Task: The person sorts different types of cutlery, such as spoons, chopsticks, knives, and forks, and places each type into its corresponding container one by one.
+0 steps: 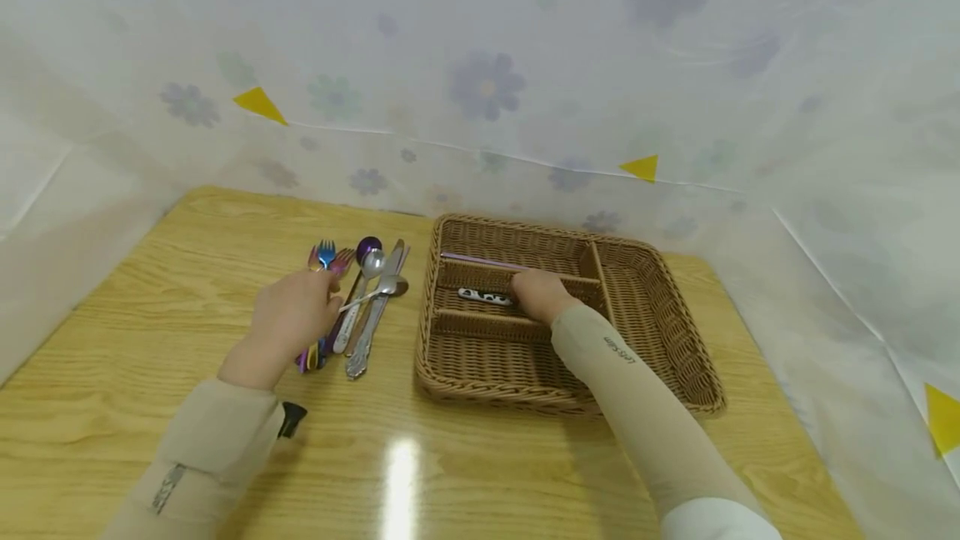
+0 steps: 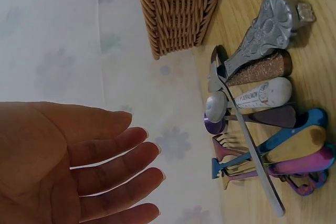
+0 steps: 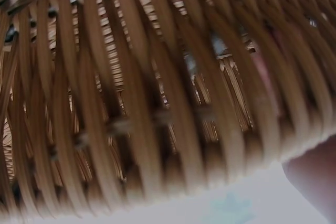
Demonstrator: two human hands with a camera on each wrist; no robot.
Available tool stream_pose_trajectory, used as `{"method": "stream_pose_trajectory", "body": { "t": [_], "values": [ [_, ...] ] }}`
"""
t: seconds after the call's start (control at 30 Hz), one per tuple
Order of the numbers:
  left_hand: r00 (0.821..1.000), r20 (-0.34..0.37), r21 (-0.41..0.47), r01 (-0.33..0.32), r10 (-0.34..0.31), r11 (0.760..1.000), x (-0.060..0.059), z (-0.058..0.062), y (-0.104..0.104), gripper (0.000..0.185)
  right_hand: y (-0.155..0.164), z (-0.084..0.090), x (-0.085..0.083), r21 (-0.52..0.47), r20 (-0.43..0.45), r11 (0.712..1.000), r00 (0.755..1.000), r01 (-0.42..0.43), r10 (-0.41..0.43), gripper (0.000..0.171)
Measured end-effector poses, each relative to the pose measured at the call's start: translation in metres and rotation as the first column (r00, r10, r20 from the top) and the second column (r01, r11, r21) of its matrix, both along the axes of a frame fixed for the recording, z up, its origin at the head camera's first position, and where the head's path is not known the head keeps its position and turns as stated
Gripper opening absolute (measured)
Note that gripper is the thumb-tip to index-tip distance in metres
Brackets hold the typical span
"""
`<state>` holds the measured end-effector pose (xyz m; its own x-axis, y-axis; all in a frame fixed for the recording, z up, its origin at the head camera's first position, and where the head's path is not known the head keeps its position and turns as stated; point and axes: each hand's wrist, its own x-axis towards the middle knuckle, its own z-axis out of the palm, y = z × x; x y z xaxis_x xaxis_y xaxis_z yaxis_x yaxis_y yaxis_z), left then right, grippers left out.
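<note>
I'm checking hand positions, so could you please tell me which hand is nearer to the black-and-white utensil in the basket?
Right. The right hand is touching or nearly touching the black-and-white utensil; the left hand is outside the basket.

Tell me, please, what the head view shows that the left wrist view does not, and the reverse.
Only the head view shows the right hand inside the wicker tray, beside a black-and-white patterned utensil in a middle compartment. Only the left wrist view shows the left hand with its fingers straight and apart, holding nothing. Both show the pile of cutlery on the wooden table beside the tray.

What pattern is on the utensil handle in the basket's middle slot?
White with black blotches, cow-like, on the handle; clearest in the head view.
</note>
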<state>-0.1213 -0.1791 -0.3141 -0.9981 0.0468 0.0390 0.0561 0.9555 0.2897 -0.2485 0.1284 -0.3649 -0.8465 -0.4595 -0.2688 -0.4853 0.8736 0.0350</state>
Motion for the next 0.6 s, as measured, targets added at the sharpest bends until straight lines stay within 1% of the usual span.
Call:
{"method": "stream_pose_trajectory", "body": {
  "t": [0.1, 0.2, 0.3, 0.47, 0.6],
  "values": [
    [1.0, 0.026, -0.006, -0.001, 0.001, 1.0, -0.004, -0.006, -0.004, 0.014, 0.0, 0.003, 0.001, -0.017, -0.001, 1.0, 1.0, 0.007, -0.007, 0.02],
    [0.997, 0.079, -0.024, -0.001, 0.003, 1.0, -0.01, -0.013, -0.005, 0.012, 0.004, 0.009, 0.004, -0.029, -0.033, 1.0, 0.999, 0.001, -0.002, 0.018],
    [0.991, 0.132, -0.038, -0.005, 0.01, 0.999, -0.018, -0.023, -0.005, 0.011, 0.006, 0.015, 0.008, -0.043, -0.064, 0.999, 0.998, -0.011, 0.008, 0.015],
    [0.988, 0.155, -0.064, 0.005, 0.005, 0.998, -0.028, -0.04, -0.006, 0.016, 0.007, 0.022, 0.016, -0.062, -0.082, 0.998, 0.997, -0.016, 0.011, 0.016],
    [0.988, 0.156, -0.084, 0.017, -0.003, 0.996, -0.031, -0.05, -0.006, 0.017, 0.008, 0.023, 0.022, -0.07, -0.083, 0.997, 0.996, -0.025, 0.019, 0.018]
  ]
}}
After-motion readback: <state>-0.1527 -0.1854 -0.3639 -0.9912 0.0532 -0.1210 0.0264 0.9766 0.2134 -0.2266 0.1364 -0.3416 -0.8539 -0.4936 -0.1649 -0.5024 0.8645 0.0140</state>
